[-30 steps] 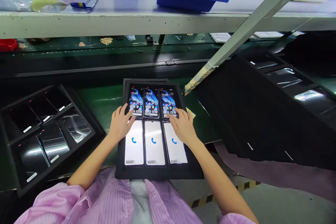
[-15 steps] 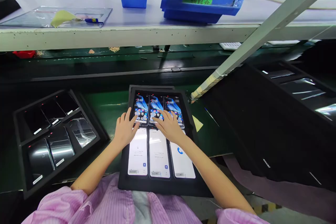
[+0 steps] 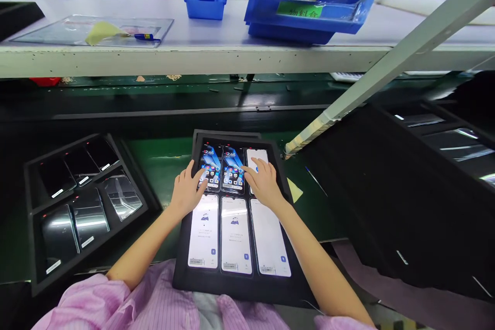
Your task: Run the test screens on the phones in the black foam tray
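A black foam tray [image 3: 235, 289] lies before me with several lit smartphones in two rows. My left hand [image 3: 187, 191] is open at the tray's left side, fingers spread over the edge of the far-left phone [image 3: 211, 157], which shows a blue home screen. My right hand [image 3: 265, 180] is open over the far-right phone [image 3: 251, 154]; that screen is mostly white and partly covered by the fingers. Its thumb side reaches the right edge of the far-middle phone [image 3: 232, 157], also on a home screen. In the near row, the left phone [image 3: 203, 237], middle phone [image 3: 235, 237] and right phone [image 3: 269, 237] show white screens.
At the left lies another black tray [image 3: 33, 232] of dark-screened phones. More phones [image 3: 456, 144] sit far right, beside black material [image 3: 371, 180]. A slanted post [image 3: 359, 87] rises right of my tray. Blue bins [image 3: 204, 2] stand on the shelf [image 3: 232, 59] ahead.
My right hand has shifted right, from the far-middle phone to the far-right one. The far-right screen turned from home screen to white. The near-row screens show different content.
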A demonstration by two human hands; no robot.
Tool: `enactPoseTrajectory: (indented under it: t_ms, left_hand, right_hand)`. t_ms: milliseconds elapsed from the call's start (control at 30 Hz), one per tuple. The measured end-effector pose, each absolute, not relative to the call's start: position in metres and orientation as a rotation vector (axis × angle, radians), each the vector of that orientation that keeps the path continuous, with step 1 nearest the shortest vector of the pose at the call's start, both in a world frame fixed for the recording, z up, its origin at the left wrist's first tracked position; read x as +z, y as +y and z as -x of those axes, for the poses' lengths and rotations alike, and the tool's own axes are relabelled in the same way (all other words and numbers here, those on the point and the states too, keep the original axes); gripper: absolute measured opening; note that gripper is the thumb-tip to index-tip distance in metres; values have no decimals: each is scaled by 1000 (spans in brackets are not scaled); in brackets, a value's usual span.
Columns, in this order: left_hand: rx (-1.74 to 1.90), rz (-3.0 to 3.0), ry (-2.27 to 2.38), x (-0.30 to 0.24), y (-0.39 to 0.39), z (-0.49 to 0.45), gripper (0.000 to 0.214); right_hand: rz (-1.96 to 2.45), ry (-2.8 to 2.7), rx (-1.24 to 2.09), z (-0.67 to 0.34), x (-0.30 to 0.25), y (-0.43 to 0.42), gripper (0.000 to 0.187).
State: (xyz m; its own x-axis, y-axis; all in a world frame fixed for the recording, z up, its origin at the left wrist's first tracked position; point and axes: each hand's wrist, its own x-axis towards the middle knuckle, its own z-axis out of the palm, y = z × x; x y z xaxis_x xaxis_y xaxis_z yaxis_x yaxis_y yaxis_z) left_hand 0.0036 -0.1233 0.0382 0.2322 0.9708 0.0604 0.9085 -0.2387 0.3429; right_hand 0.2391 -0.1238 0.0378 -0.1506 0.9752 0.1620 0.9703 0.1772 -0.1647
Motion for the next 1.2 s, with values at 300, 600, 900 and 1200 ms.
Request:
enactPoseTrajectory:
  t_ms: [300, 600, 900, 1200]
  left_hand:
    - [501, -2115, 1795, 41, -95, -6, 41]
    - [511, -2100, 1770, 41, -93, -6, 39]
    - [451, -2218, 1670, 41, -75, -13, 42]
    - [448, -1989, 1756, 38, -80, -11, 45]
  right_hand:
    - [1753, -2175, 108, -237, 38, -99, 57]
    - [1710, -2102, 62, -239, 35, -102, 53]
    - [1697, -2074, -34, -244, 26, -98, 45]
    - [1595, -2068, -112, -247, 21, -100, 34]
